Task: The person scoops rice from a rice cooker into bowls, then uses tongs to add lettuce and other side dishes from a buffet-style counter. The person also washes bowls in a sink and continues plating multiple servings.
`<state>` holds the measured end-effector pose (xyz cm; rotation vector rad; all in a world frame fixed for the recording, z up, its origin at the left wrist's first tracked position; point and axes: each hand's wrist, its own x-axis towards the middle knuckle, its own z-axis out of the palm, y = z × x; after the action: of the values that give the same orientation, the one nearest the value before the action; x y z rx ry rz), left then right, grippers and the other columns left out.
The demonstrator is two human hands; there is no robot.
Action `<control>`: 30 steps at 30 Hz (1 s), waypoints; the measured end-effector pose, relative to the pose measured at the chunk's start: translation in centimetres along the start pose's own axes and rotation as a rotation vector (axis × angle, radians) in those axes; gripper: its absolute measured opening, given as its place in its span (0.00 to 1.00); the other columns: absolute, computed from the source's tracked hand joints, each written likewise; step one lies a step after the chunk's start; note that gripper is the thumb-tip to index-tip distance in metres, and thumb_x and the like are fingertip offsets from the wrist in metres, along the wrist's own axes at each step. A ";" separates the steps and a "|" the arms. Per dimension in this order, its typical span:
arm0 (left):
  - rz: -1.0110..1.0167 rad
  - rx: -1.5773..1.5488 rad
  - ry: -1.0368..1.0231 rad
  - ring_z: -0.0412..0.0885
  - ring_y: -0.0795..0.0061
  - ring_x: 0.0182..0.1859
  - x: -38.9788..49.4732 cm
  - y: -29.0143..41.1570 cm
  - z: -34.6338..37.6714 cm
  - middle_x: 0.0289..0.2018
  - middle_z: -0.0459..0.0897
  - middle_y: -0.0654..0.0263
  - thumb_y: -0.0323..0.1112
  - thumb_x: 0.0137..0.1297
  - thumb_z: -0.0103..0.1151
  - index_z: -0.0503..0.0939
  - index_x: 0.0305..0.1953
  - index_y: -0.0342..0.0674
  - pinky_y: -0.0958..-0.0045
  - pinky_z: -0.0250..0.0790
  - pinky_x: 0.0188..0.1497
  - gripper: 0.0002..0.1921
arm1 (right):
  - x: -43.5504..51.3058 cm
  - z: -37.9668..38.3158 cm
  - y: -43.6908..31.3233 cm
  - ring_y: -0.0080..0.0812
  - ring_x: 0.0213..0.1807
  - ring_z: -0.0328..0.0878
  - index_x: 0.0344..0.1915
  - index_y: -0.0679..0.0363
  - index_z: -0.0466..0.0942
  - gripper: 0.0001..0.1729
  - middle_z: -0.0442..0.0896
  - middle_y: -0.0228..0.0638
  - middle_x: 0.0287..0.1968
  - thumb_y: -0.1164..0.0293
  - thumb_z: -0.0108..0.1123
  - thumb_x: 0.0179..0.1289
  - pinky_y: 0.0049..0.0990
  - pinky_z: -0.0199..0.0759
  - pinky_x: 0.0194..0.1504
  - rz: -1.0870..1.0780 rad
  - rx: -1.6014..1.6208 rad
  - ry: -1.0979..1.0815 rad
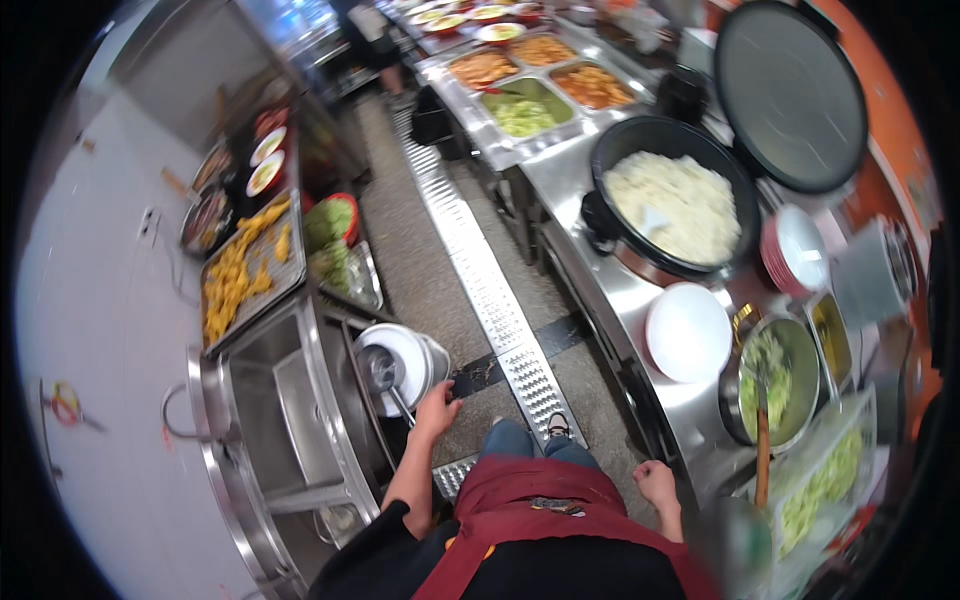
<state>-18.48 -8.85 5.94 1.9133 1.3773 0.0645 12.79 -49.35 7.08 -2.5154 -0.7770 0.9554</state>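
My left hand (439, 411) hangs over the floor beside a stack of white buckets (431, 367), its fingers loosely bent and slightly apart. A metal ladle (384, 371) rests on top of the buckets, and its handle passes close to my left wrist, apart from the fingers. Down by the front edge of the right-hand steel counter (679, 416) is my right hand (655, 480), curled in with nothing visible in it. On that counter stand a large rice cooker (652, 270) of cooked rice (675, 202) with a white paddle (652, 221), and an upturned white bowl (688, 332).
At my left are a steel sink (289, 420) and a tray of fried food (240, 277). A metal drain grate (480, 277) runs along the aisle. Ahead, another person (371, 37) stands near food pans (529, 112). A steel pot (806, 375) holds chopped greens and a wooden-handled utensil (763, 450).
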 end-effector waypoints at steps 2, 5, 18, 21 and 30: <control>0.145 -0.014 0.131 0.83 0.48 0.37 2.4 2.2 -3.2 0.32 0.84 0.48 0.33 0.61 0.61 0.80 0.38 0.34 0.55 0.73 0.40 0.09 | 3.8 -1.3 -4.8 0.58 0.46 0.79 0.36 0.61 0.82 0.13 0.83 0.53 0.40 0.64 0.53 0.64 0.47 0.73 0.48 -0.074 -0.157 -0.064; 0.135 -0.018 0.139 0.82 0.46 0.37 5.2 4.7 -8.1 0.30 0.83 0.49 0.36 0.67 0.56 0.80 0.35 0.34 0.56 0.73 0.40 0.11 | 7.9 -2.4 -16.1 0.48 0.30 0.78 0.29 0.63 0.77 0.12 0.81 0.45 0.27 0.66 0.55 0.63 0.42 0.71 0.34 -0.249 0.158 0.123; -0.060 -0.690 1.692 0.80 0.64 0.38 -25.3 -10.8 -35.0 0.41 0.83 0.58 0.45 0.70 0.51 0.79 0.46 0.37 0.64 0.75 0.41 0.17 | 2.9 -12.9 -68.7 0.32 0.36 0.67 0.38 0.57 0.66 0.09 0.73 0.34 0.35 0.67 0.54 0.66 0.32 0.56 0.39 -1.715 1.180 -1.909; -0.336 -0.783 1.319 0.80 0.59 0.42 -23.7 -20.8 -31.6 0.45 0.82 0.60 0.53 0.69 0.52 0.80 0.52 0.40 0.57 0.74 0.43 0.23 | 2.2 2.6 -69.7 0.36 0.58 0.72 0.61 0.61 0.76 0.28 0.80 0.40 0.54 0.52 0.51 0.71 0.37 0.62 0.62 -1.456 1.045 -1.858; -0.221 0.106 0.551 0.76 0.59 0.58 7.4 -11.1 -31.7 0.54 0.80 0.53 0.38 0.66 0.57 0.75 0.60 0.39 0.53 0.60 0.67 0.22 | 28.6 9.2 -43.0 0.53 0.66 0.69 0.64 0.47 0.74 0.30 0.69 0.49 0.68 0.63 0.58 0.58 0.49 0.68 0.62 -0.498 -0.623 -0.609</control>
<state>-38.47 15.97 18.90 1.8920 1.9818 0.4455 8.41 2.86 6.95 -2.2517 -2.0397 1.4637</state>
